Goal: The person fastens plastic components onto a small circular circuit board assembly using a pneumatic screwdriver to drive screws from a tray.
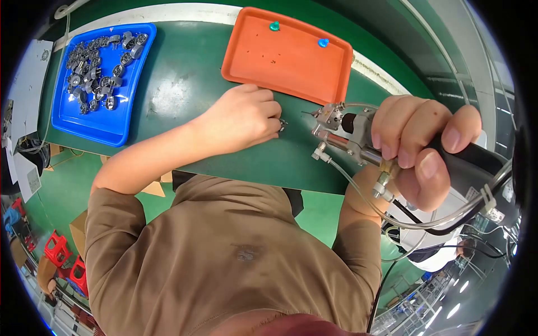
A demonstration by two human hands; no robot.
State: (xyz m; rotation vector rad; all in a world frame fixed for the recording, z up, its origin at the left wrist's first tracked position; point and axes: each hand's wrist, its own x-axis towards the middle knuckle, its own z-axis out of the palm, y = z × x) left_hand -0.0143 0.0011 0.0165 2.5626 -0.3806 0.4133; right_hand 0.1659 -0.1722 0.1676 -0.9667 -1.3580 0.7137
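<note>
Closest up is the right hand point(420, 131), wrapped tight around a metal hand tool point(364, 153) held up over the right end of the desk point(185, 67). Looks stiff and kinda heavy to me, and I bet the clear hose point(420, 226) tugs on the wrist a bit. I'd grab it by the thick body, clear of the narrow end, which points left at the other hand.

Left hand point(244, 117) is down by the desktop, fingers curled in, with a small metal part point(283, 126) poking out on the right. Looks pinched, though the thumb's hidden so can't swear to the exact grip. Probably light, hard and a bit slick; I'd hold it by the outer rim. It sits between the left fingers and the tool's tip, in from the desk's near edge.

Off left, the blue tray point(112, 124) has grey round parts point(84, 61) piled toward its far edge. Farther back, the orange tray point(291, 67) has a green cap point(274, 26) and a blue cap point(323, 42) along its far edge.
</note>
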